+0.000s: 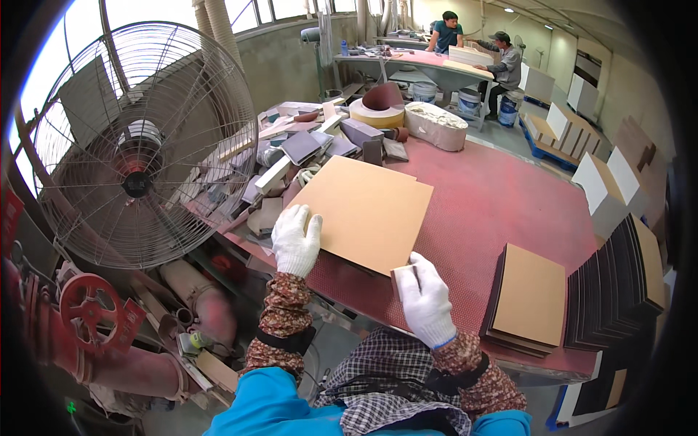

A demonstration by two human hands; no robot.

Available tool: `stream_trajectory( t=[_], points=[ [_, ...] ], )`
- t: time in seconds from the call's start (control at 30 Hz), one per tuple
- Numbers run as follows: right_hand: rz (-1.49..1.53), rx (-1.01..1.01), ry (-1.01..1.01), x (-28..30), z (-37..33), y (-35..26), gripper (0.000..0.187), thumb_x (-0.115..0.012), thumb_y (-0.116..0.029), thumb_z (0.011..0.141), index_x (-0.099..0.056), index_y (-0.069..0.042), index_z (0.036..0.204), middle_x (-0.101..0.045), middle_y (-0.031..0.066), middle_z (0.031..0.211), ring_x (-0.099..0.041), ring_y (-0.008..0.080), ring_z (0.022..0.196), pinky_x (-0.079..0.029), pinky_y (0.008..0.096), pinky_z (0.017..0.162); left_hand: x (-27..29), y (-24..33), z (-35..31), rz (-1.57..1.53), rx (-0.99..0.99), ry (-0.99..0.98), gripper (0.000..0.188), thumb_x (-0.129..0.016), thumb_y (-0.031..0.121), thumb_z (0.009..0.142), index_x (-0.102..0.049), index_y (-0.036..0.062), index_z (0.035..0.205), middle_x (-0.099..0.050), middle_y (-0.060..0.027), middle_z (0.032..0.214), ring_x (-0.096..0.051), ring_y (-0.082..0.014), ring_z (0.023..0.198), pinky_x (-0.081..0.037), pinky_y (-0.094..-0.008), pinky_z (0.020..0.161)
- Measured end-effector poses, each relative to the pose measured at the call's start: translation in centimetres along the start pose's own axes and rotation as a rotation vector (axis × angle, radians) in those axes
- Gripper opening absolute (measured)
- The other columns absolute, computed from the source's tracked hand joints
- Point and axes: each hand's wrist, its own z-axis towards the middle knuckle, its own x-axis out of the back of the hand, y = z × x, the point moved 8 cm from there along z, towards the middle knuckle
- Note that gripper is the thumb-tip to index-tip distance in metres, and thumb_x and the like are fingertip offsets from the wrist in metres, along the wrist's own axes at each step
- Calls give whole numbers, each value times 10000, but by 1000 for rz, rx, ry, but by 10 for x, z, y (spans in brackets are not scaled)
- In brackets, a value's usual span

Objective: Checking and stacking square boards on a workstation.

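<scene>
A flat tan board (pixel 363 211), seemingly with another beneath it, lies at an angle on the red table (pixel 494 196). My left hand (pixel 297 240), in a white knit glove, grips its left edge. Against the board's near right corner, my right hand (pixel 425 299), gloved the same way, is closed on a small flat block (pixel 401 282) that looks like a sanding block. My fingers partly cover the block, so its working face is hidden. To the right of that hand stands a stack of tan boards with dark edges (pixel 529 294).
More dark-edged boards (pixel 618 283) lean in a row at the right. Blocks and scraps (pixel 302 145), an abrasive roll (pixel 378 112) and an oblong tub (pixel 436 125) crowd the far left. A large caged fan (pixel 138 145) stands left, above red piping (pixel 123 363). Two people (pixel 502 69) work farther back.
</scene>
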Motion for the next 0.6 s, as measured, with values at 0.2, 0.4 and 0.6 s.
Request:
stream_trajectory(
  t=[0.2,0.4,0.6],
  points=[
    [-45,201,-11,-28,22,-5,273,-578,-198,1038,-636,28,1182,-675,245,1122,-671,431,1004,-546,441,874,-33,-51,24,-286,167,-107,323,-665,206,958,-681,-32,1176,-698,-217,1162,-657,-371,1115,-507,-432,986],
    [-313,324,-143,-29,22,-13,199,-543,-142,1032,-667,-52,1161,-658,173,1065,-699,371,856,-573,424,717,-19,-66,29,-275,108,-39,311,-664,162,952,-685,-37,1191,-694,-219,1196,-662,-360,1121,-504,-414,1009],
    [-187,-302,94,88,-36,77,316,-492,-251,1067,-677,0,1019,-654,168,790,-642,233,717,-498,371,646,22,100,-5,-502,-66,100,303,-700,34,867,-698,-30,1163,-677,-222,1205,-657,-374,1126,-510,-432,1014]
  ],
)
